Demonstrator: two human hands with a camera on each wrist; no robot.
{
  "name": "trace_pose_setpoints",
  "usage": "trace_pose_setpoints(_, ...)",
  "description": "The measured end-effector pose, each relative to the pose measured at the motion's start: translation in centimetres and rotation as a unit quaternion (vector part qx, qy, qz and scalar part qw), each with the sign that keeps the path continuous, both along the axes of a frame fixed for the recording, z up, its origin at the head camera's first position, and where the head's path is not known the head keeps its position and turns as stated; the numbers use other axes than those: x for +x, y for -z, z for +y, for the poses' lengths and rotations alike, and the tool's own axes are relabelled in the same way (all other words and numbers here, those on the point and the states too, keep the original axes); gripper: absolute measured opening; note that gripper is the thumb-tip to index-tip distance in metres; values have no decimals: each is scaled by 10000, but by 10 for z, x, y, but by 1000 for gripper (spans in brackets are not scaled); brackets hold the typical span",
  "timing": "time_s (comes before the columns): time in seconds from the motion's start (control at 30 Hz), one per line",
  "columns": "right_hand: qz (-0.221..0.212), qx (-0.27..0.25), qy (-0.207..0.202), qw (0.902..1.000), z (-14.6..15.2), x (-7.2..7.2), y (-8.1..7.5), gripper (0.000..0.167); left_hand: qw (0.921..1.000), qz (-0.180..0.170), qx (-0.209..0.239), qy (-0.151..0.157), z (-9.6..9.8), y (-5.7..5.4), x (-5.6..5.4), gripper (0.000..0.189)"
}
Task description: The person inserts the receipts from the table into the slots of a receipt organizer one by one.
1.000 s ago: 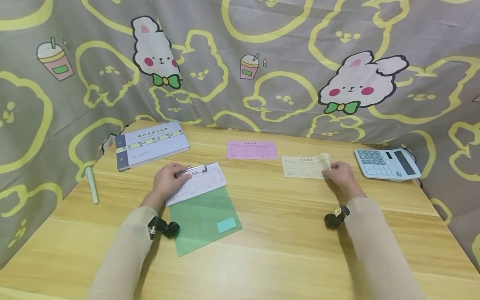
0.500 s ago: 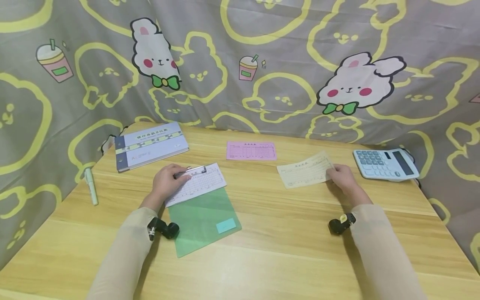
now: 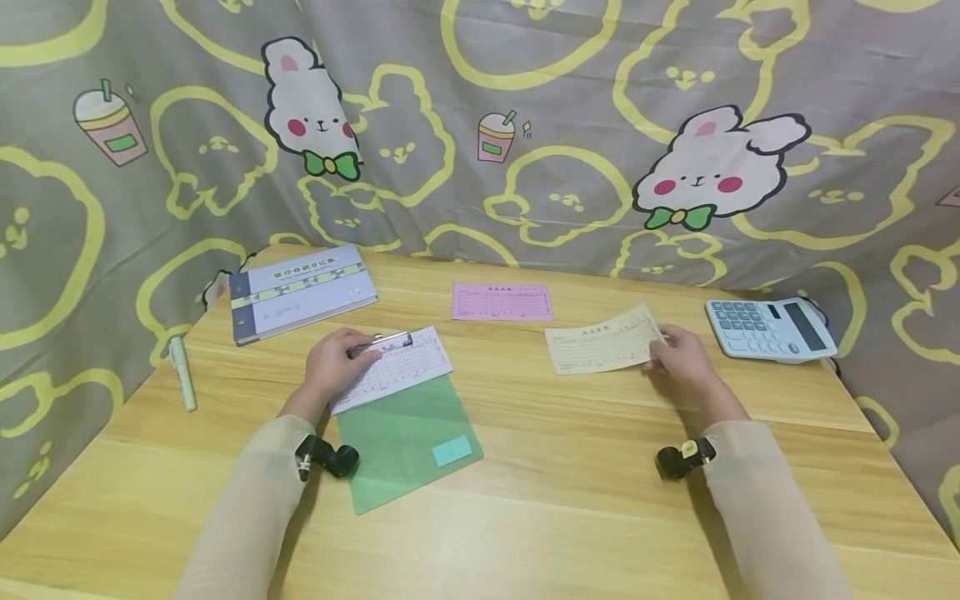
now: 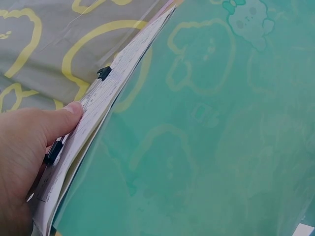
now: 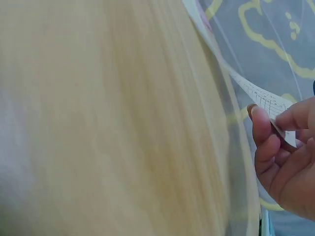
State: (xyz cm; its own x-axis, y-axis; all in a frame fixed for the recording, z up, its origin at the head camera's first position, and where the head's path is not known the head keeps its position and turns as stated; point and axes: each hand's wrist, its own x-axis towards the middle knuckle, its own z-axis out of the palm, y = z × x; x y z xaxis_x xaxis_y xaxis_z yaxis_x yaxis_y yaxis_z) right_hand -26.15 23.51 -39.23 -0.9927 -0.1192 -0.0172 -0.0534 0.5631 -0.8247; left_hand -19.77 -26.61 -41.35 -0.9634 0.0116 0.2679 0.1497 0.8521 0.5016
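In the head view my left hand (image 3: pixel 337 362) grips the top edge of a green clipboard (image 3: pixel 412 450), thumb over the metal clip (image 3: pixel 382 342). White printed forms (image 3: pixel 405 367) lie under that clip; the left wrist view shows my thumb (image 4: pixel 64 120) on the sheets (image 4: pixel 91 115), with the other fingers mostly hidden. My right hand (image 3: pixel 686 358) pinches the right end of a pale yellow form (image 3: pixel 600 343), thumb against fingers. Its right corner is raised and bent. In the right wrist view the form (image 5: pixel 266 101) runs edge-on from my fingertips.
A pink form (image 3: pixel 502 302) lies at the back middle of the wooden table (image 3: pixel 555 517). A blue-grey account book (image 3: pixel 303 292) is at back left, with a pale green pen (image 3: pixel 182 373) nearby. The calculator (image 3: pixel 772 327) sits right of my right hand. A patterned curtain (image 3: pixel 420 200) hangs behind.
My right hand has drawn the yellow form slightly towards me and to the left; it turned briefly, then levelled out. My left hand and the clipboard have stayed in place.
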Motion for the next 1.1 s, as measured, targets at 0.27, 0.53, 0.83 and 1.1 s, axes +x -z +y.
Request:
trace_pose_setpoints(0.27,91,470,79,9988,-14,9,-7,33,10000,-56,-40,-8,0,0,0,33)
trace_pose_setpoints(0.53,-242,-347,247,9988,-29,9,-10,30,9998,-194,-68,22,0,-2,-2,33)
trace_pose_setpoints(0.83,-420,-2079,-115,9772,-48,2,-8,27,9998,-191,8,81,0,-3,-2,32)
trace_pose_setpoints(1.1,-775,-2943,-304,9521,-95,6,-18,24,9998,-136,29,107,0,-2,-2,31)
